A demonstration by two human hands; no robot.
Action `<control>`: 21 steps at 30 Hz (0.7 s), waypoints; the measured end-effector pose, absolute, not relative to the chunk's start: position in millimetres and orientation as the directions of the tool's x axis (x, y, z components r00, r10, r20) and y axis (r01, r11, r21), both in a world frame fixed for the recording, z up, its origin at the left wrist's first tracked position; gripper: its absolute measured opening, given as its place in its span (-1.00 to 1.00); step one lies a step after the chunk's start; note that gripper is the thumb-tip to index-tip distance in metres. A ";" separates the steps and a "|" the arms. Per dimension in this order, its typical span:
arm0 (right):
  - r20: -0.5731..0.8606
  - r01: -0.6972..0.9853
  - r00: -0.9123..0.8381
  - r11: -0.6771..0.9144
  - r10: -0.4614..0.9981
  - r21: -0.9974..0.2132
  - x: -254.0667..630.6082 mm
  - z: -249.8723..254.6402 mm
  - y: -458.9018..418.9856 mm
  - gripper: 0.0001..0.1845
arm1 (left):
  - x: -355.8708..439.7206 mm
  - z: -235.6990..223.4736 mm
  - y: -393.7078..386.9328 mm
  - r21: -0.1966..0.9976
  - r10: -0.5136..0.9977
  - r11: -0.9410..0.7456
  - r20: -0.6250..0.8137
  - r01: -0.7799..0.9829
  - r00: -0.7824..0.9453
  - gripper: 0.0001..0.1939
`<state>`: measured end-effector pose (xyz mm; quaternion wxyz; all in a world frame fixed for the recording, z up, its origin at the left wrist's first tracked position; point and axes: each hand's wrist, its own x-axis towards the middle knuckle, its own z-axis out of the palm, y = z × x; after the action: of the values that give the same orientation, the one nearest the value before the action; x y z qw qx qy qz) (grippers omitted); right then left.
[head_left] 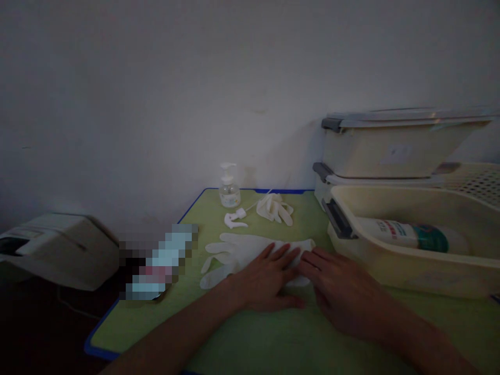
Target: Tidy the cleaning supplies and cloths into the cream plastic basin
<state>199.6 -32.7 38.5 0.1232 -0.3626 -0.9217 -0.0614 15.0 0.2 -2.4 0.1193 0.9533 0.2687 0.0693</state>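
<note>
Presently, the white disposable glove (248, 251) lies spread on the green tabletop (121, 329), its fingers pointing left. The left hand (269, 282) rests on it, fingers extended and holding nothing. The right hand (339, 285) has its fingers bent at the cuff; whether they pinch it, I cannot tell. Noted behind: a crumpled glove (273, 208), a white trigger spray head (232, 218) and a pump bottle (229, 195). To the right, a cream bin (410, 273) contains a bottle with a green band (402, 234) on its side.

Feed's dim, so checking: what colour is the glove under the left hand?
The glove is white, showing best in the head view.
</note>
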 end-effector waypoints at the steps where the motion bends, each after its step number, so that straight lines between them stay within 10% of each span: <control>1: 0.256 0.673 -0.720 0.739 0.645 0.029 202.8 37.6 -31.2 -0.63 | 14.8 -2.9 0.4 0.263 0.526 -0.829 0.067 0.494 0.848 -0.33; 14: 0.083 0.725 -0.688 0.687 0.721 0.048 214.9 38.2 -28.6 -0.64 | 14.1 3.8 -1.9 0.271 0.541 -0.815 0.043 0.511 0.840 -0.33; 21: 0.435 0.574 -0.593 0.735 0.677 -0.361 185.1 47.6 -36.7 -0.66 | 16.4 4.0 -5.3 0.280 0.542 -0.817 0.075 0.504 0.837 -0.35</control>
<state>185.1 -36.7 47.6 0.2816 -0.3521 -0.8879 0.0918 16.4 -5.3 4.0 0.1255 0.9502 0.2750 0.0760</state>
